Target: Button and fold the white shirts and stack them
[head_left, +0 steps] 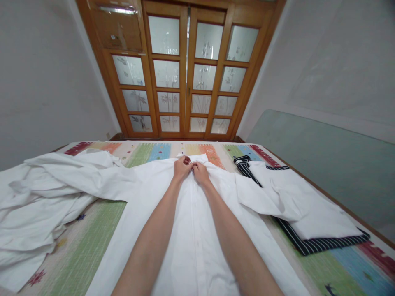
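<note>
A white long-sleeved shirt [154,189] lies spread out in front of me, its collar at the far end and its button placket running down the middle toward me. Just below the collar, my left hand [182,167] is closed with its fingers pinched on the shirt's front edge. Close beside it, almost touching, my right hand [200,172] pinches the other side of the same spot. The fingertips meet at the top of the placket. Any button between them is too small to make out.
Crumpled white cloth [46,193] is heaped at the left. At the right lie a folded white garment [314,201] and black-and-white striped cloth [299,242] under it. Everything rests on a colourful patterned cover [89,238]. A pale green headboard-like panel [327,152] borders the right; wooden glazed doors [185,82] stand beyond.
</note>
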Motion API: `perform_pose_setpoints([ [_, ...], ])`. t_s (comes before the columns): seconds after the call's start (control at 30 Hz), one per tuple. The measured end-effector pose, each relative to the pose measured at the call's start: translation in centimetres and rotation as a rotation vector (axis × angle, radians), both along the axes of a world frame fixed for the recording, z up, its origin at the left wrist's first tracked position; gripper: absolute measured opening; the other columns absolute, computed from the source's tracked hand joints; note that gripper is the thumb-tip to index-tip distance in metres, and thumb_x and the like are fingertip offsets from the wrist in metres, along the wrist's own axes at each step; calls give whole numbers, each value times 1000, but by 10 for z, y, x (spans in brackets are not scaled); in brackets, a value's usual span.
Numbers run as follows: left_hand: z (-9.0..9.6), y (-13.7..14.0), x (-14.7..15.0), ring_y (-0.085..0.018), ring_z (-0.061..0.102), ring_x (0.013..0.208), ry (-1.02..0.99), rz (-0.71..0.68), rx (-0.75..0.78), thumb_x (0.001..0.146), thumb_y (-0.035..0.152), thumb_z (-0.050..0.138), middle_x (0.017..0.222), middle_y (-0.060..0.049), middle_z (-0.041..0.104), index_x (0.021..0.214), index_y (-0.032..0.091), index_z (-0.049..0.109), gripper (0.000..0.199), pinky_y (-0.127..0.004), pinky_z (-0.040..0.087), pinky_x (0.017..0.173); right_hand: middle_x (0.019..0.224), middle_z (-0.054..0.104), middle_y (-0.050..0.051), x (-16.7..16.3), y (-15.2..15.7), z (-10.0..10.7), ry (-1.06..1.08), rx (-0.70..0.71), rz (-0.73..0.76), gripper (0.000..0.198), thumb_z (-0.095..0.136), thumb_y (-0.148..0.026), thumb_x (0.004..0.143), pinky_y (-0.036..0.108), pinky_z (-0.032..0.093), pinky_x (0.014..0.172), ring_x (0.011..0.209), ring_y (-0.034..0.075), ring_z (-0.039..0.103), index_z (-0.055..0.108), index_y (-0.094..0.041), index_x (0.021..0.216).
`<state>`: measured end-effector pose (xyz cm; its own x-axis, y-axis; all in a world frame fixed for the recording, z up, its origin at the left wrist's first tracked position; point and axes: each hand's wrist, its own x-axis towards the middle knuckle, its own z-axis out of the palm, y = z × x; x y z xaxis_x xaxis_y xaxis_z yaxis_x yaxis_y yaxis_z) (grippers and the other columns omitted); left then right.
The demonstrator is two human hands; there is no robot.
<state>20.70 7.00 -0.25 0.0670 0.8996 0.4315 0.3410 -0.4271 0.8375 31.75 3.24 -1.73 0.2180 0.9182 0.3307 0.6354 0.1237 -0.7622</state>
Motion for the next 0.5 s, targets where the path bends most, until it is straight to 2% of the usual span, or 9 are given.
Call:
perform_pose_setpoints([
  [0.27,-2,2,0,-15,65,63,-117,36,-62,57,14,67,65,3,66,69,20,54,19,-23,49,62,87,71,4,1,2,-4,-2,23,2,29,43,-14,80,29,45,83,87,18,61,70,-19,87],
  [0.5,-4,5,1,-17,67,68,-125,46,-122,59,10,66,65,2,67,76,21,53,24,-27,49,70,85,72,3,-1,2,-5,-19,26,-18,30,45,-14,80,28,46,79,82,18,63,72,-20,92],
])
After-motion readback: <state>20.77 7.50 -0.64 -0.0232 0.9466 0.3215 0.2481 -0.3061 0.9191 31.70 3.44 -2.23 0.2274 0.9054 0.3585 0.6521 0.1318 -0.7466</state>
